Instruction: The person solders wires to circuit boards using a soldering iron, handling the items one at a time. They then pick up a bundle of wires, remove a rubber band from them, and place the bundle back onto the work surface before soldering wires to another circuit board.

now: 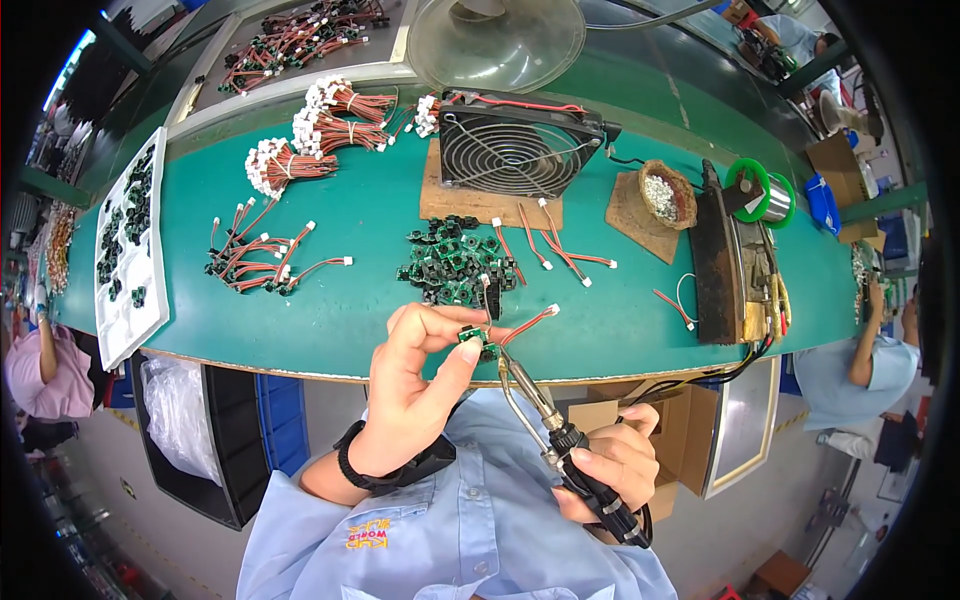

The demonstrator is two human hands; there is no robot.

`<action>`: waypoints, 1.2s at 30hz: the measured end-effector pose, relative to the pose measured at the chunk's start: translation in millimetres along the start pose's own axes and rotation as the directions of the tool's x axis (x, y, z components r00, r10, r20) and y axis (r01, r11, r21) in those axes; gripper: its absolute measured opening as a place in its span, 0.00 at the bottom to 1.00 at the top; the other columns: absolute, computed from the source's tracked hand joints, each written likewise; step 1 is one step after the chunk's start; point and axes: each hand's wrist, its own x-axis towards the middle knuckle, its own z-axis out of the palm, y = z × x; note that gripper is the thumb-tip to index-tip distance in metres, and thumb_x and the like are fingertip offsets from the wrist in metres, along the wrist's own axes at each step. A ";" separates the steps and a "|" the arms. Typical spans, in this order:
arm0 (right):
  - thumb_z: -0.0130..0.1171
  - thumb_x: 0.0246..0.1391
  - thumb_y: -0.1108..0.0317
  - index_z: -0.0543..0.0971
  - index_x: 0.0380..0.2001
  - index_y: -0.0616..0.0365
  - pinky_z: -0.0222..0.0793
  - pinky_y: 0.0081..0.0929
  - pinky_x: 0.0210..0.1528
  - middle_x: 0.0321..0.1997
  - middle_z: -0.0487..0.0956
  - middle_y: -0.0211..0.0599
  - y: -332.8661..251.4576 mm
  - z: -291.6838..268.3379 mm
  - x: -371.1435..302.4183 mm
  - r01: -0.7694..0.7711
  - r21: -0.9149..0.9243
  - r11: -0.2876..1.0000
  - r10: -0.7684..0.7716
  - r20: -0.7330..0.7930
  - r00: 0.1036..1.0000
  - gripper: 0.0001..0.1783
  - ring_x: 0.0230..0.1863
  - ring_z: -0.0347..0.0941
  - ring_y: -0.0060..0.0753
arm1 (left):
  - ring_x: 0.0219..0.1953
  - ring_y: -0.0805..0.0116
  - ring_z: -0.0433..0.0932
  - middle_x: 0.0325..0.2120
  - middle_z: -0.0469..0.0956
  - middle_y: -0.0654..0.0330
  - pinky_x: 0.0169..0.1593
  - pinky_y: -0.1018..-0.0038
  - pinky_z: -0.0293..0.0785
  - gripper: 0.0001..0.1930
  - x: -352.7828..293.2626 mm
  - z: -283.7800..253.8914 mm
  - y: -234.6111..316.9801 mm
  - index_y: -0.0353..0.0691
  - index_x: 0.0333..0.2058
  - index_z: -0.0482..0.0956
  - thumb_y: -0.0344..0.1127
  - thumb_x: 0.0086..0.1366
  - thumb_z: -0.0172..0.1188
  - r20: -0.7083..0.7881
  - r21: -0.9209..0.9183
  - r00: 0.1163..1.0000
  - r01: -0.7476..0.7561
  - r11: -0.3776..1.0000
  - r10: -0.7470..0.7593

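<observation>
Between thumb and fingers, my left hand (418, 385) pinches a small green circuit board (488, 352) above the bench's front edge. A short red-and-brown cable with a white connector (552, 311) sticks out beside the board toward the right. My right hand (622, 462) is wrapped round the black handle of a soldering iron (566, 438) that has a thin metal tube alongside its shaft. The iron's tip reaches the board, though actual contact is too small to make out. Just beyond my left fingers lies a pile of small green-and-black boards (450, 262).
Loose cables (555, 245) lie right of the pile; boards with cables attached (268, 260) lie left. Behind are bundled cables (285, 165) and a black fan (520, 148). A white tray (150, 250) stands far left. On the right are a bowl (668, 195), a solder spool (778, 198) and an iron holder (718, 260).
</observation>
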 end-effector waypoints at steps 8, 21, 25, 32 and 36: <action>0.64 0.38 0.55 0.76 0.34 0.54 0.53 0.38 0.45 0.12 0.71 0.27 5.2 8.5 -1.3 0.060 -0.023 0.998 -0.062 -0.071 0.996 0.20 0.14 0.65 0.26 | 0.44 0.61 0.77 0.42 0.73 0.51 0.50 0.68 0.67 0.04 -0.8 -0.7 1.5 0.35 0.34 0.65 0.28 0.64 0.49 0.005 0.032 1.000 0.001 0.999 -0.001; 0.65 0.38 0.55 0.76 0.34 0.55 0.53 0.38 0.44 0.11 0.71 0.27 6.4 8.9 -6.4 0.093 -0.025 0.995 -0.095 -0.090 0.991 0.20 0.15 0.66 0.26 | 0.44 0.61 0.76 0.43 0.73 0.50 0.51 0.68 0.66 0.04 -0.6 1.5 3.6 0.35 0.33 0.64 0.28 0.64 0.49 0.006 0.045 1.000 -0.006 0.999 0.006; 0.65 0.38 0.55 0.75 0.34 0.55 0.53 0.38 0.43 0.11 0.71 0.28 7.1 8.7 -8.3 0.102 -0.023 0.995 -0.103 -0.082 0.991 0.21 0.14 0.66 0.26 | 0.43 0.67 0.74 0.38 0.77 0.52 0.50 0.71 0.63 0.04 -1.0 8.5 5.5 0.36 0.32 0.64 0.26 0.62 0.51 -0.078 -0.070 0.996 0.033 0.997 -0.038; 0.66 0.37 0.55 0.75 0.35 0.55 0.53 0.38 0.43 0.11 0.71 0.28 8.3 5.9 -11.0 0.114 -0.036 0.993 -0.116 -0.067 0.991 0.22 0.14 0.65 0.26 | 0.45 0.62 0.75 0.42 0.73 0.49 0.52 0.66 0.65 0.03 -0.8 7.8 5.5 0.35 0.34 0.63 0.27 0.64 0.47 -0.025 -0.104 0.999 0.038 0.994 -0.041; 0.64 0.40 0.54 0.74 0.37 0.56 0.52 0.40 0.44 0.10 0.70 0.28 13.8 2.4 -16.0 0.130 -0.031 0.991 -0.132 -0.083 0.988 0.23 0.17 0.66 0.24 | 0.45 0.64 0.75 0.41 0.74 0.49 0.52 0.68 0.65 0.02 1.1 7.4 7.1 0.36 0.34 0.64 0.27 0.65 0.47 -0.035 -0.253 0.995 0.081 0.964 -0.093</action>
